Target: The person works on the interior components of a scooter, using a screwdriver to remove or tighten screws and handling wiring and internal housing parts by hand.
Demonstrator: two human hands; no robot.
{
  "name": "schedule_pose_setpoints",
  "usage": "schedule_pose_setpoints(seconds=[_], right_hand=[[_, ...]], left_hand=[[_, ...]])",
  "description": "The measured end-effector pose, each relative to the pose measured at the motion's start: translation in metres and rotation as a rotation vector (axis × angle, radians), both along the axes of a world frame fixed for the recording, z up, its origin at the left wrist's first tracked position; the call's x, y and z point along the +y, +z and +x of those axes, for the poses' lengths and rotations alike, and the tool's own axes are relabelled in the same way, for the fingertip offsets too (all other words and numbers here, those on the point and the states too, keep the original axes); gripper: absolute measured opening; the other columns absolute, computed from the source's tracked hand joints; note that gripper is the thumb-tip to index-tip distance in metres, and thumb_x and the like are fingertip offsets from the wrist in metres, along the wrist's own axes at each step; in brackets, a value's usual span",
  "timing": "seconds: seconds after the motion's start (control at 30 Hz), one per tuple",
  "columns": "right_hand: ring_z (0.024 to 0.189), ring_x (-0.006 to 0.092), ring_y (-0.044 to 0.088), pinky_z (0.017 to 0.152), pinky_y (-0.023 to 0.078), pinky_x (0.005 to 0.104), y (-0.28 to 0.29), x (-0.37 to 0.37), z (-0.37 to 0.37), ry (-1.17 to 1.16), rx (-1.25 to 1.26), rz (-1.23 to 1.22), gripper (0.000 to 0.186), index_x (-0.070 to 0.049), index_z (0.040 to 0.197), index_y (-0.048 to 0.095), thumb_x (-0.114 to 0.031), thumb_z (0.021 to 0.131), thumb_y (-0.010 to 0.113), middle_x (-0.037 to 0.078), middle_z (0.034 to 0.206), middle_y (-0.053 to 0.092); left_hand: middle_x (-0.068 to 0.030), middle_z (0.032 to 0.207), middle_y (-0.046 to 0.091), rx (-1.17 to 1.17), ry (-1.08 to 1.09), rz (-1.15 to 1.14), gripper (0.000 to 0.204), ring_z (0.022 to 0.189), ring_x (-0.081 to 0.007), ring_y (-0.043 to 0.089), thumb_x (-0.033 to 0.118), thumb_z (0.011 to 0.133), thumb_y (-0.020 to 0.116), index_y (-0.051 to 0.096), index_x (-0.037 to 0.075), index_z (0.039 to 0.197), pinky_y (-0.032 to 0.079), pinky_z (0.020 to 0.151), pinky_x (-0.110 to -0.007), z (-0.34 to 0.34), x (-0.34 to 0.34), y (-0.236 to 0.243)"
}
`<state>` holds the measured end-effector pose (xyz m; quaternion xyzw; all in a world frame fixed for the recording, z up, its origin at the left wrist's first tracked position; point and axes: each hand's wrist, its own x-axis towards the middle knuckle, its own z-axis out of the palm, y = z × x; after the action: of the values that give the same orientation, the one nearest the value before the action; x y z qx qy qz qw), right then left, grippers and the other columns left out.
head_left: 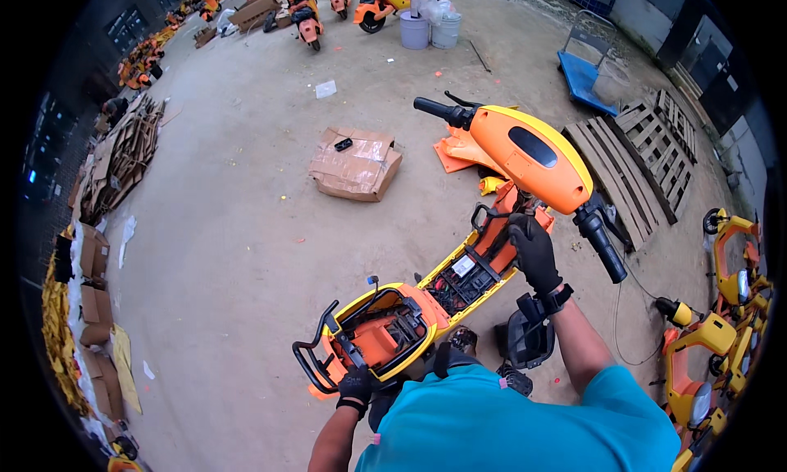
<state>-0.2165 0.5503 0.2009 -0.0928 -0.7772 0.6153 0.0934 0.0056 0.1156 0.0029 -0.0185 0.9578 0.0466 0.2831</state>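
A partly stripped orange-yellow scooter (443, 316) stands before me, its rear compartment and battery bay uncovered. My right hand (533, 255), black-gloved, is closed on the front frame below the handlebar housing (525, 156). My left hand (357, 383), also gloved, grips the rear body beside the black grab rail (305, 361). A black open plastic box (529, 345) lies on the floor to the scooter's right, partly hidden behind my forearm. Loose orange panels (455, 152) show behind the handlebar.
A taped cardboard box (354, 164) lies ahead on the concrete. Wooden pallets (611, 177) and a blue trolley (584, 82) are at right, near more scooters (697, 349). Flattened cardboard (123, 160) is piled left. Lidded buckets (414, 33) and parked scooters (307, 21) stand at the back.
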Motion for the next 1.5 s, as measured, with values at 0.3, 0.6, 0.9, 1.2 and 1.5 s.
schedule_pose_setpoints(seconds=[0.3,0.6,0.9,1.2,1.5], right_hand=[[0.060,0.0077,0.051,0.056,0.046,0.0223,0.101,0.082,0.092,-0.405,0.124,-0.368,0.046,-0.003,0.105,0.062,-0.043,0.103,0.038,0.000,0.075,0.058],[0.047,0.0062,0.046,0.043,0.040,0.0207,0.106,0.067,0.139,-0.375,0.093,-0.075,0.057,-0.002,0.109,0.064,-0.051,0.102,0.035,-0.003,0.062,0.044],[0.083,0.0142,0.062,0.075,0.050,0.0305,0.088,0.109,0.137,-0.801,0.371,0.479,0.029,-0.004,0.121,0.061,-0.018,0.098,0.049,0.009,0.092,0.067],[0.079,0.0327,0.063,0.069,0.045,0.0415,0.058,0.132,0.096,-0.576,-0.097,0.997,0.034,-0.006,0.097,0.063,-0.035,0.096,0.045,0.017,0.084,0.065],[0.090,0.0408,0.062,0.072,0.046,0.0476,0.056,0.149,0.071,-0.545,-0.150,1.119,0.032,-0.009,0.104,0.061,-0.034,0.093,0.046,0.021,0.095,0.065]], left_hand=[[-0.0111,0.086,0.073,-0.150,-0.138,-0.048,0.036,0.086,-0.0279,0.071,0.044,0.084,0.058,0.072,0.012,0.094,0.054,0.073,-0.043,-0.017,0.013,0.020],[-0.0180,0.101,0.069,-0.223,0.135,0.101,0.038,0.099,-0.0326,0.066,0.039,0.083,0.060,0.071,0.007,0.102,0.052,0.083,-0.043,-0.020,-0.024,-0.040],[-0.0212,0.113,0.063,-0.072,0.035,0.350,0.058,0.109,-0.0349,0.061,0.018,0.077,0.071,0.048,0.004,0.128,0.051,0.086,-0.042,-0.016,-0.035,-0.035],[-0.0058,0.077,0.066,0.341,-0.456,-0.014,0.011,0.076,-0.0241,0.067,0.017,0.082,0.060,0.068,0.011,0.086,0.053,0.060,-0.040,0.005,-0.025,-0.012],[-0.0185,0.093,0.070,-0.136,0.239,0.104,0.029,0.091,-0.0329,0.069,0.028,0.085,0.059,0.072,0.004,0.093,0.054,0.076,-0.043,-0.011,-0.026,-0.041]])
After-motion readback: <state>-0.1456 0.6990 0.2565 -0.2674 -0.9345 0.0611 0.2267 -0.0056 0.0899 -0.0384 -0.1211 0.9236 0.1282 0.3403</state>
